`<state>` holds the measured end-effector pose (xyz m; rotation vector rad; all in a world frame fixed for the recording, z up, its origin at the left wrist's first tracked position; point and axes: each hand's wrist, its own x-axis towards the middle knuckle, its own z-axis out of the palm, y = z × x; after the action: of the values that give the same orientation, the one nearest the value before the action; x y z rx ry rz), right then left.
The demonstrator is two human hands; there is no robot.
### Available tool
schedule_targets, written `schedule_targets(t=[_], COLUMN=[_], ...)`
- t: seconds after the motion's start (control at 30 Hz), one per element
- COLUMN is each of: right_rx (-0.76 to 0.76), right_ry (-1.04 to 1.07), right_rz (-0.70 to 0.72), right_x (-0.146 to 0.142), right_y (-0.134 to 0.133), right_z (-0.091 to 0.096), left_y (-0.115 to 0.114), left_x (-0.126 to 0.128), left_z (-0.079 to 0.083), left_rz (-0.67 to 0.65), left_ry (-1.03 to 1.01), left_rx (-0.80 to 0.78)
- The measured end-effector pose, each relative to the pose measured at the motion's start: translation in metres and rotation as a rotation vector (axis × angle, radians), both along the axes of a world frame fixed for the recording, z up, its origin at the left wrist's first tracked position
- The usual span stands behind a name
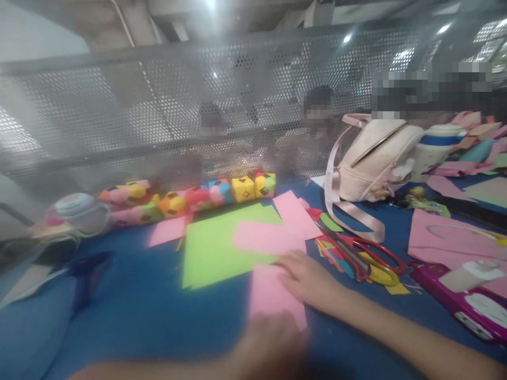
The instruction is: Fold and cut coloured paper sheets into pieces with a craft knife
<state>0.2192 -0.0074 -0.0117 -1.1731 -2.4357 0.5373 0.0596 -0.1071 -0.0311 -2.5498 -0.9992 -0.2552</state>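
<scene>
A sheet of pink paper (273, 290) lies on the blue table in front of me. At its top right edge, my right hand (303, 277) rests with its fingers spread and lying over the paper. My left hand (273, 335) is over the lower end of the same sheet, and motion smears its fingers, so I cannot tell how they are held. Beyond my hands lies a green sheet (214, 248), with another pink piece (257, 237) on top of it. Right of my right hand, red-handled scissors (356, 253) lie on colourful paper scraps (332, 256).
Folded paper blocks (198, 199) line the table's back edge, before a perforated metal screen (158, 105). A dark glue gun (89, 269) lies at left near a pale round container (81, 208). A backpack (368, 163), a bottle (433, 150) and a purple case (459, 301) occupy the right.
</scene>
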Motion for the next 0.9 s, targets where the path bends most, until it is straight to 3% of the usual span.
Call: schedule_targets(t=[0.1,0.3,0.4,0.53,0.63,0.73,0.8,0.9], right_rx=[-0.166,-0.373,-0.468,-0.526,-0.584,-0.704,-0.764,-0.779], right_ry=[0.112,0.314,0.461,0.68,0.84,1.011,1.071,0.977], right_rz=[-0.047,-0.121,-0.17,-0.265,-0.354,-0.381,-0.385,-0.363], right_x=[-0.002,0.0,0.004,0.004,0.001,-0.002,-0.004,-0.005], right_y=[0.001,0.0,0.001,0.002,0.0,-0.004,-0.007,-0.013], right_z=[0.004,0.012,0.016,0.017,0.016,0.014,0.012,0.012], left_y=[0.004,0.016,0.026,0.051,0.068,0.074,0.073,0.069], left_x=[0.0,-0.009,-0.028,-0.053,-0.056,-0.052,-0.049,-0.048], left_z=[-0.009,-0.018,-0.003,0.024,0.035,0.035,0.033,0.029], left_rz=[-0.03,-0.117,-0.124,0.036,0.219,0.343,0.375,0.396], left_ry=[-0.08,-0.213,-0.47,-0.652,-1.053,-1.448,-1.587,-1.611], left_rx=[0.074,-0.018,-0.05,-0.059,-0.374,-0.765,-0.963,-1.126])
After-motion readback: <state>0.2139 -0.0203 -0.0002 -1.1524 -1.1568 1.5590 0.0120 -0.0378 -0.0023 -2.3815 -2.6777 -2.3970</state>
